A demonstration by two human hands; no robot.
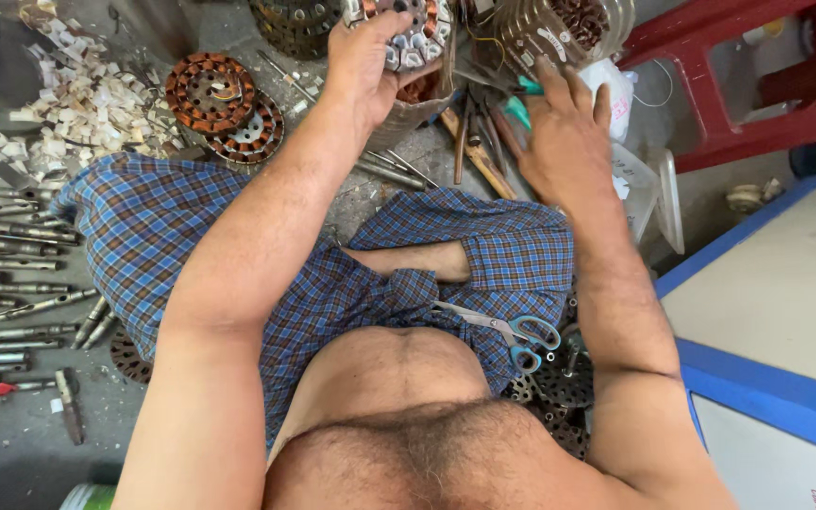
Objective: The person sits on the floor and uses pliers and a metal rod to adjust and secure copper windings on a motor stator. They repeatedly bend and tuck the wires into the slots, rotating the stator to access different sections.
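Observation:
I sit cross-legged on the floor in blue checked cloth. My left hand (362,59) grips a round motor stator (414,30) with copper windings at the top of the view. My right hand (566,132) reaches over a heap of hand tools (479,142), its fingers on a teal-handled tool (521,106); how firmly it holds the tool is hidden. A pair of blue-handled scissors (512,331) lies on my right thigh.
Two wound stators (224,104) are stacked on the floor at upper left beside a heap of white paper scraps (87,104). Several metal rods (11,283) lie at left. A red stool (748,76) and a blue-edged white box (776,312) stand at right.

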